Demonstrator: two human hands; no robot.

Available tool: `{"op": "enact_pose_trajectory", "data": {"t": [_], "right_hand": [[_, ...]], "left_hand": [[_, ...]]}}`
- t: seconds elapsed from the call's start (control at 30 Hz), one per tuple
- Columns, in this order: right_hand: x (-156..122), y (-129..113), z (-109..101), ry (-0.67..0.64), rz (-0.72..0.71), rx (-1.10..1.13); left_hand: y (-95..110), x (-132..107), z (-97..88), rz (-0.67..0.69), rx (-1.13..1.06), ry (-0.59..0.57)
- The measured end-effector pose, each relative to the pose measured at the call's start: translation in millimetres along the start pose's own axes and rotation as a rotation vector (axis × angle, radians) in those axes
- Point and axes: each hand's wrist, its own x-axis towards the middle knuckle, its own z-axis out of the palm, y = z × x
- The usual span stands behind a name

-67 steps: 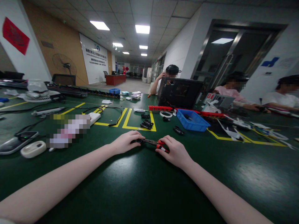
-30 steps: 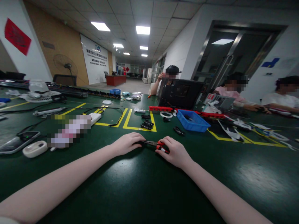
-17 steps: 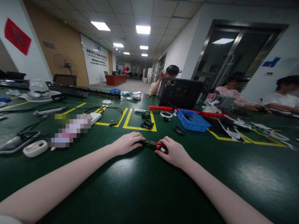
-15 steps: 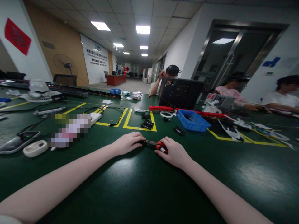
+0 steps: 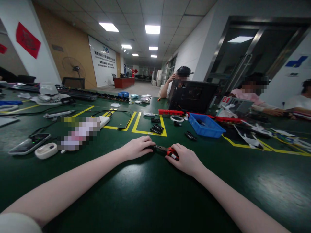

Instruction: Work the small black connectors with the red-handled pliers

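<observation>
My right hand is closed around the red and black handles of a pair of pliers. The pliers' dark jaws point left, toward my left hand. Thumb and fingers of that left hand are pinched together right at the jaw tips. Whatever small dark piece sits between them is too small to make out. Beyond my hands, several black plastic parts lie inside a yellow-taped rectangle. Another black part rests nearer my right hand.
A blue bin stands right of centre, before a large black case. Red strips and a white ring lie nearby. At left are a phone-like device, a cream oval object and cables. Co-workers sit across the table.
The view has turned slightly left, so the scene sits farther right. My hands keep the same grip on the pliers and the small piece at their tips.
</observation>
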Motion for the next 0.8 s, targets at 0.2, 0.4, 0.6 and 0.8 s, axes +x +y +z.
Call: {"op": "enact_pose_trajectory", "data": {"t": [0.2,0.4,0.6,0.8], "right_hand": [[2.1,1.1,1.4,0.014,-0.036,0.027],[5.1,6.3,6.5,0.066,-0.077,0.063],[3.6,4.8,5.6,0.035,-0.065,0.038],[-6.8,-2.4,4.5,0.026,-0.088,0.097]], "left_hand": [[-2.4,0.2,0.8,0.020,0.097,-0.003],[-5.5,1.4,1.0,0.039,0.127,-0.030],[-3.8,1.5,0.5,0.060,0.144,-0.030],[-1.8,-1.4,-2.0,0.158,0.192,-0.049]]}}
